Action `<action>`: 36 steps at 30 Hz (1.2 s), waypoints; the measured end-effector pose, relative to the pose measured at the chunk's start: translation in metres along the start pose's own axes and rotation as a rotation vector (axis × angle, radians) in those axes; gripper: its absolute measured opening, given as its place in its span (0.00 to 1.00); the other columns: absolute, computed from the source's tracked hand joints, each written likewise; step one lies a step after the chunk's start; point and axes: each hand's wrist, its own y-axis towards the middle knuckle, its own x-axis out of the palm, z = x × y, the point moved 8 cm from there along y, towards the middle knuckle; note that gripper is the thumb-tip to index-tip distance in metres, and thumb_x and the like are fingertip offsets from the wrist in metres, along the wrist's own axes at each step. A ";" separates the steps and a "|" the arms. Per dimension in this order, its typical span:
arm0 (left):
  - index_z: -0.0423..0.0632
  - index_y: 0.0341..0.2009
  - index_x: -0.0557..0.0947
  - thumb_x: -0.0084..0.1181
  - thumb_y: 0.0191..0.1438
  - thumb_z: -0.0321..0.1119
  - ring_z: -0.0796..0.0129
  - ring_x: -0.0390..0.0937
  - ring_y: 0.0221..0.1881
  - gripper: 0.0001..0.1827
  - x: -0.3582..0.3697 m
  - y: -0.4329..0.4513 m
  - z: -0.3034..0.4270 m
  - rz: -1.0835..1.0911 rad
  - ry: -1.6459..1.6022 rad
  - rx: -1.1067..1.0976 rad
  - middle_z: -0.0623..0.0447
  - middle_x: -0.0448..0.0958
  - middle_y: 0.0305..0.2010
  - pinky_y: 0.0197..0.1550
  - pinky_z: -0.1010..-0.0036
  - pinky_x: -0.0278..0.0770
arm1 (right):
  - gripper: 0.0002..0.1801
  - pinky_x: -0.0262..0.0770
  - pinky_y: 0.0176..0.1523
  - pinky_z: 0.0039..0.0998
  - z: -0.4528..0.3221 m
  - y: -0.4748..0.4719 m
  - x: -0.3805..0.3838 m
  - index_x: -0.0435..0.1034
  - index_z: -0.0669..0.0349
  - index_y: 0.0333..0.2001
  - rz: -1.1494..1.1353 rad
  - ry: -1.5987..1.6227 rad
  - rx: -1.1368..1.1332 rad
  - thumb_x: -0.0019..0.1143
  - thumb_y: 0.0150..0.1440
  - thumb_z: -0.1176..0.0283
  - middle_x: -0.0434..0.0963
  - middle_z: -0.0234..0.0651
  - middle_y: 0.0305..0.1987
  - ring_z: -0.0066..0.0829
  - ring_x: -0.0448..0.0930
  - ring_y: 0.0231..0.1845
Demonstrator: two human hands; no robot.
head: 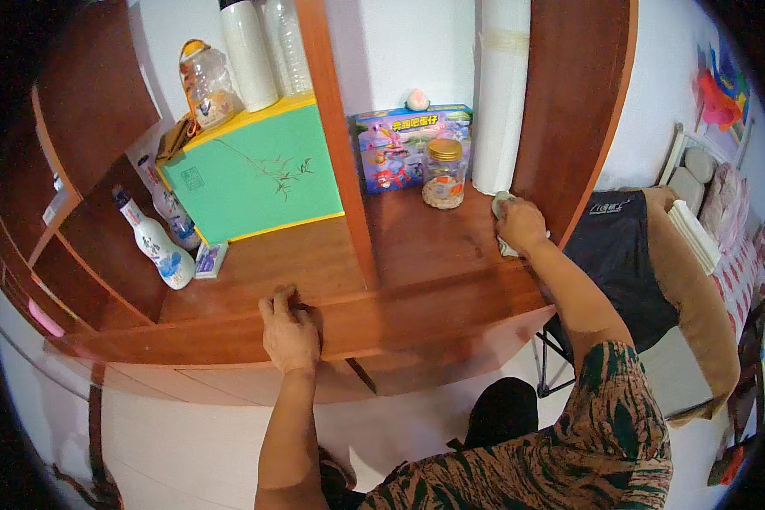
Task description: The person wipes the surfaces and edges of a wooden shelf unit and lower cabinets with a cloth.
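Note:
My right hand [521,224] is closed around a pale crumpled cloth [507,247], pressed to the wooden shelf top [421,255] beside the right side panel. Part of the cloth pokes out past the fingers, at the foot of a tall white roll [501,115]. To its left stands a clear jar [445,182] with a gold lid and some contents at the bottom. My left hand [291,335] rests near the front edge of the wooden top, fingers bent and slightly apart, with nothing visible in it.
An upright divider [341,146] splits the shelf. On the left are a green box [268,172] bearing bottles, a white patterned bottle [159,245] and a small box [210,260]. A colourful box [389,153] leans at the back. A black-covered folding chair [612,255] stands right.

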 end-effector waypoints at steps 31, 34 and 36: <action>0.56 0.46 0.76 0.50 0.49 0.29 0.48 0.75 0.41 0.17 0.005 0.001 0.003 -0.001 0.007 -0.001 0.51 0.68 0.49 0.41 0.57 0.74 | 0.24 0.65 0.57 0.44 -0.151 -0.070 -0.015 0.67 0.60 0.53 -0.160 0.165 -0.456 0.51 0.49 0.74 0.68 0.49 0.56 0.52 0.66 0.56; 0.57 0.45 0.75 0.49 0.49 0.29 0.47 0.75 0.41 0.17 0.003 0.001 0.002 -0.007 0.009 0.003 0.50 0.68 0.49 0.41 0.57 0.74 | 0.24 0.66 0.57 0.43 -0.171 -0.042 0.009 0.68 0.62 0.52 -0.194 0.130 -0.510 0.52 0.49 0.74 0.69 0.48 0.55 0.49 0.68 0.55; 0.57 0.45 0.75 0.49 0.49 0.29 0.47 0.75 0.41 0.17 0.004 0.001 0.000 0.013 0.003 0.022 0.50 0.68 0.49 0.40 0.56 0.74 | 0.22 0.66 0.56 0.43 -0.178 -0.024 0.021 0.69 0.64 0.50 -0.173 0.081 -0.569 0.53 0.49 0.73 0.71 0.48 0.53 0.46 0.69 0.54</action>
